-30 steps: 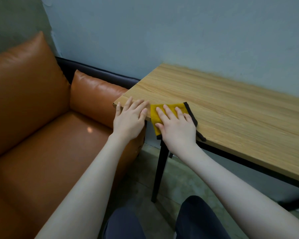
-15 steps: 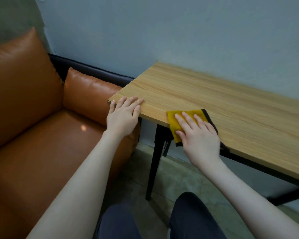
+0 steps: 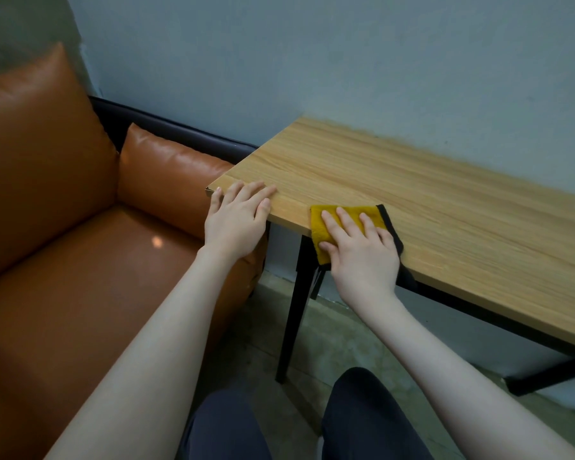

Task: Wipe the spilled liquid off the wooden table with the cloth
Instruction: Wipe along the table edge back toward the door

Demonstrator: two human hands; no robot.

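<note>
A yellow cloth with a black border (image 3: 319, 219) lies over the near edge of the wooden table (image 3: 429, 200), partly hanging off it. My right hand (image 3: 362, 250) presses flat on the cloth with fingers spread, covering most of it. My left hand (image 3: 236, 220) rests flat and empty on the table's near left corner, a short gap left of the cloth. No liquid shows on the wood.
An orange leather sofa (image 3: 63, 244) stands directly left of the table, its armrest cushion (image 3: 170, 174) touching the corner. A grey-blue wall (image 3: 346, 61) backs the table. Black table legs (image 3: 296, 310) and my dark-trousered knees (image 3: 362, 416) are below.
My right hand slid the cloth right along the near edge, then back a little to the left. My left hand stayed on the corner.
</note>
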